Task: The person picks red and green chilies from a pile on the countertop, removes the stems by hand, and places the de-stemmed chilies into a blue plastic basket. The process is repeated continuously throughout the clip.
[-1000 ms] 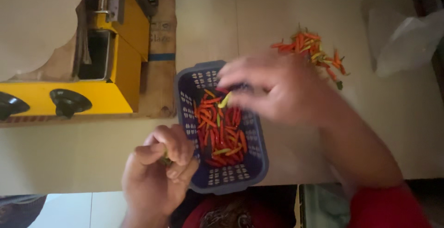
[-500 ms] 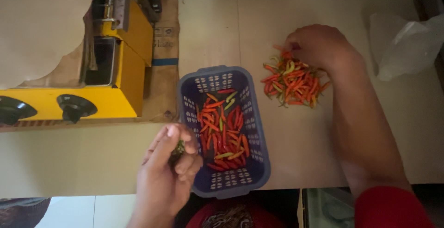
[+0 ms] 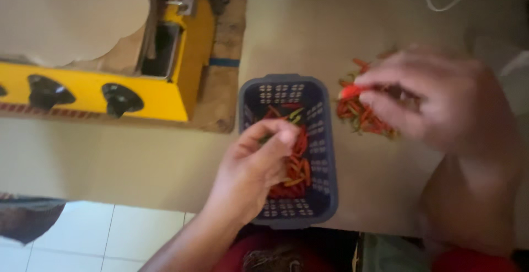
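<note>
Right hand (image 3: 441,104) pinches a small red chilli (image 3: 349,91) at its fingertips, just above the loose chilli pile (image 3: 363,116) on the worktop. Left hand (image 3: 250,173), fingers narrowly closed on a green stem, hovers over the dark blue perforated plastic basket (image 3: 325,162) of chillies

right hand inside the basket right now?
No. The right hand is over the loose chili pile on the table beside the blue basket, pinching a red chili.
</note>
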